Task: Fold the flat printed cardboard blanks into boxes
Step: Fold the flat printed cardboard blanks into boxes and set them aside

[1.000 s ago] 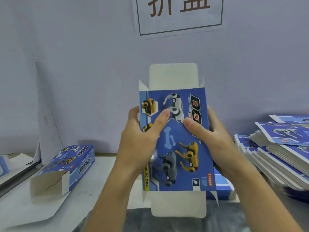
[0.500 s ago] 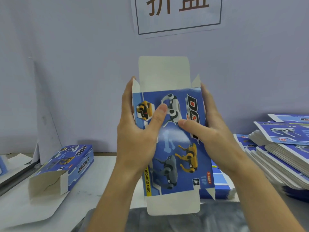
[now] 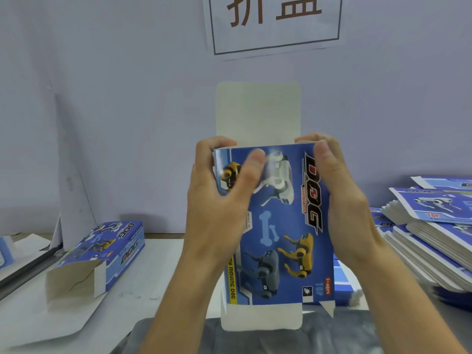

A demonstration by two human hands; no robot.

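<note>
Presently, item in hand: one box (image 3: 275,226), blue print, dogs and "DOG" lettering, held upright in the air before the chest, above the counter (image 3: 158,272). Long axis runs vertical. It appears already opened into a sleeve, though its depth is hard to read from the front.

Top flap (image 3: 258,111): white, standing straight up above the printed face, unfolded. Bottom flap (image 3: 263,318): white, hanging down, unfolded. A small side tab shows at the lower right corner.

Left hand (image 3: 217,205): grips the upper left edge, fingers curled over the top corner, thumb pressed on the printed face; the thumb is blurred.

Right hand (image 3: 342,205): grips the upper right edge, fingers curled over the top corner, thumb on the face near the lettering.

Governing relation: both hands sit level at the top end, equally near the top flap, which rises directly above and between them. Judged next step: tuck in the top side tabs, then fold that flap down. The bottom end lies well below both hands and would need a shift of grip.

Other stock: one folded box (image 3: 102,259) lying left on the counter, near end open; a stack (image 3: 429,241) of flat blanks at right; a sign (image 3: 275,21) on the wall.
</note>
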